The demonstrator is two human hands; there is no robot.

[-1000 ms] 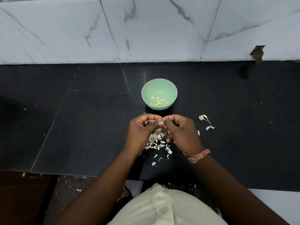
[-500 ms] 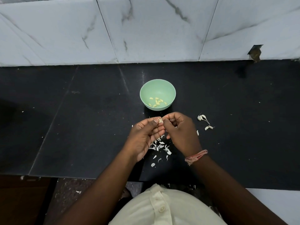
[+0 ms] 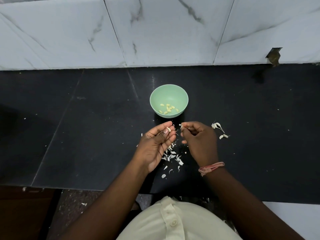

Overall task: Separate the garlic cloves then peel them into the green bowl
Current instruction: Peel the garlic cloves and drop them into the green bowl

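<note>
The green bowl stands on the black counter and holds several peeled yellowish cloves. Just in front of it, my left hand lies palm up and pinches a small garlic clove between thumb and fingertips. My right hand is a short gap to the right, its fingers curled, pinching a scrap of white skin. A few unpeeled cloves with thin stems lie to the right of my right hand.
A heap of white garlic peel lies on the black counter under and between my hands. A marble-tiled wall rises behind the bowl. The counter's front edge runs near my body.
My hands have drawn apart. The left has turned palm up with the clove; the right has pulled away to the right with a bit of skin.
</note>
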